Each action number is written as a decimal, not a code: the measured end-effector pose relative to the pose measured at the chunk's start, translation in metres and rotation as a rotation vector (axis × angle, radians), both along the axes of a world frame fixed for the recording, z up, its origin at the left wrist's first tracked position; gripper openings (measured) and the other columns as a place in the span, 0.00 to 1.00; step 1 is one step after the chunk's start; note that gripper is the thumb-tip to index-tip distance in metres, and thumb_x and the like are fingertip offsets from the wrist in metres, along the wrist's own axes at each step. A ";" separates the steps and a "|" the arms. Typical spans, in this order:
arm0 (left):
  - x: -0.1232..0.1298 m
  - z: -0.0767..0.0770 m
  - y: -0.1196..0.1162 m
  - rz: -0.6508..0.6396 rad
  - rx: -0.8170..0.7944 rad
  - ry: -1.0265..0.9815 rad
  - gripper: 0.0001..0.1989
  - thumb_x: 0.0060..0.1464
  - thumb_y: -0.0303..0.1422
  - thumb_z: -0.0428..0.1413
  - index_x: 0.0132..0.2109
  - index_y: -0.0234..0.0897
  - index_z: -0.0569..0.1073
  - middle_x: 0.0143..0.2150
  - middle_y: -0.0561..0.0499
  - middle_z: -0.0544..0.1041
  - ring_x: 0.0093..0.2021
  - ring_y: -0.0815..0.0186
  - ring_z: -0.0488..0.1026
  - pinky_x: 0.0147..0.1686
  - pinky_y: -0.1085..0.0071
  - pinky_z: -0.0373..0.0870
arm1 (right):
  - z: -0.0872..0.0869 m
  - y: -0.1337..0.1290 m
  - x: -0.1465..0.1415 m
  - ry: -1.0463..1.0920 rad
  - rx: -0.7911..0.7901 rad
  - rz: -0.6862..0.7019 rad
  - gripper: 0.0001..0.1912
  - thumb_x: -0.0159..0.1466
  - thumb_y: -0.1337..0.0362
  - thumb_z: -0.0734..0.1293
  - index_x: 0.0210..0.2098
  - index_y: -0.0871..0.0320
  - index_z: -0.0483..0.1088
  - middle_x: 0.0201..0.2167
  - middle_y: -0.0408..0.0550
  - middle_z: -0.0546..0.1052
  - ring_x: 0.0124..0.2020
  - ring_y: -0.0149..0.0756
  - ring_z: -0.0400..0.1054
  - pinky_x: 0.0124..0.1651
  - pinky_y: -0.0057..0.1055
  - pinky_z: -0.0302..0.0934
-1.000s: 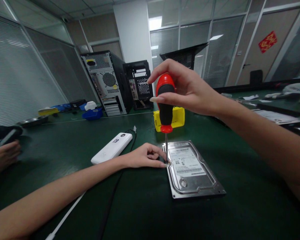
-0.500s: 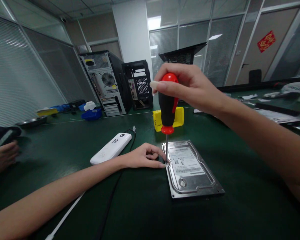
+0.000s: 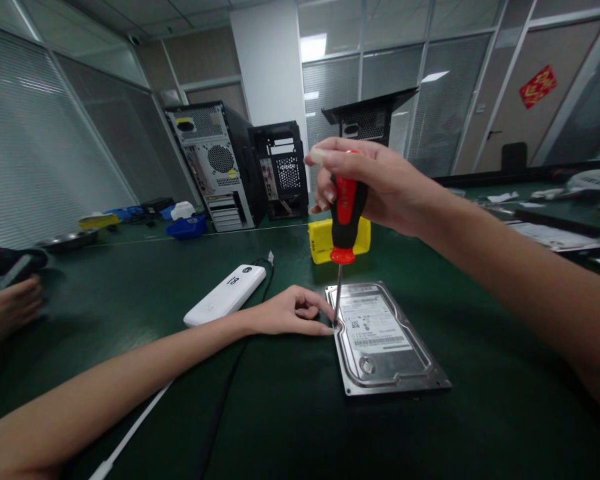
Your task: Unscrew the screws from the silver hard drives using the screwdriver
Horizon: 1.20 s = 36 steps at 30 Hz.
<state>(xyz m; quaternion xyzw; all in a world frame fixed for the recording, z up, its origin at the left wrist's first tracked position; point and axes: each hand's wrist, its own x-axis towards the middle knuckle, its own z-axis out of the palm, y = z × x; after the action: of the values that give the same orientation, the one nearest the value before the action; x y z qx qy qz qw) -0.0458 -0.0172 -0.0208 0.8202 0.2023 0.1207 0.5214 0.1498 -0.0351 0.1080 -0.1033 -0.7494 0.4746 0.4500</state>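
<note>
A silver hard drive [image 3: 380, 327] with a white label lies flat on the dark green table. My right hand [image 3: 365, 170] wraps round the red and black handle of a screwdriver [image 3: 347, 220]. The screwdriver stands almost upright, leaning slightly, its tip at the drive's left edge. My left hand [image 3: 295, 312] is closed in a pinch there, thumb and index finger at the drive's edge on either side of the tip. Whether a screw sits under the tip, I cannot tell. Behind the drive stands a yellow plastic holder [image 3: 321, 241].
A white power bank [image 3: 225, 295] with a black cable [image 3: 225, 393] lies left of the drive. Computer cases [image 3: 220, 167] stand at the back, near a blue tray [image 3: 187, 227]. Another person's hand [image 3: 13, 310] is at the far left. Another opened drive [image 3: 560, 235] lies at right.
My right hand has shifted its grip on the screwdriver handle, which has turned and now leans slightly right at the top. My left hand and the hard drive keep their places; the view has shifted slightly.
</note>
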 end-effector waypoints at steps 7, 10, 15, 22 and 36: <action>0.000 0.001 0.000 0.010 0.003 0.025 0.14 0.51 0.36 0.60 0.42 0.32 0.74 0.22 0.61 0.52 0.22 0.75 0.49 0.23 0.75 0.46 | 0.003 -0.005 0.003 -0.019 -0.124 -0.025 0.13 0.57 0.73 0.60 0.43 0.59 0.62 0.28 0.41 0.67 0.29 0.29 0.65 0.38 0.29 0.65; 0.000 0.001 0.000 0.010 0.008 0.033 0.14 0.51 0.36 0.60 0.42 0.32 0.74 0.22 0.61 0.52 0.22 0.75 0.49 0.23 0.75 0.47 | 0.006 -0.006 0.007 -0.119 -0.007 -0.151 0.10 0.58 0.71 0.61 0.40 0.58 0.61 0.31 0.41 0.65 0.31 0.28 0.64 0.36 0.26 0.62; 0.000 0.002 0.000 0.005 0.015 0.034 0.14 0.51 0.37 0.60 0.43 0.32 0.74 0.23 0.60 0.54 0.23 0.75 0.51 0.24 0.75 0.50 | 0.012 -0.009 0.018 -0.356 0.363 -0.349 0.09 0.62 0.61 0.65 0.34 0.60 0.64 0.29 0.42 0.64 0.29 0.26 0.60 0.30 0.20 0.56; 0.000 0.000 0.001 0.004 0.013 0.027 0.14 0.51 0.36 0.60 0.43 0.32 0.74 0.22 0.61 0.52 0.22 0.75 0.49 0.23 0.75 0.47 | 0.020 -0.012 0.028 -0.463 0.387 -0.234 0.08 0.65 0.63 0.61 0.43 0.58 0.67 0.40 0.45 0.68 0.37 0.30 0.65 0.31 0.21 0.60; 0.000 0.001 0.001 0.015 0.024 0.039 0.15 0.50 0.37 0.60 0.42 0.32 0.74 0.22 0.61 0.53 0.22 0.75 0.50 0.23 0.75 0.47 | 0.007 -0.005 0.011 -0.237 0.296 -0.196 0.03 0.64 0.71 0.60 0.37 0.59 0.64 0.34 0.43 0.68 0.36 0.29 0.66 0.40 0.25 0.62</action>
<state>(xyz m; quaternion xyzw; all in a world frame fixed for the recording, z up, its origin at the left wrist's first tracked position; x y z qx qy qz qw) -0.0458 -0.0159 -0.0198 0.8270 0.2169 0.1110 0.5066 0.1607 -0.0406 0.1150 -0.1634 -0.8450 0.2977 0.4130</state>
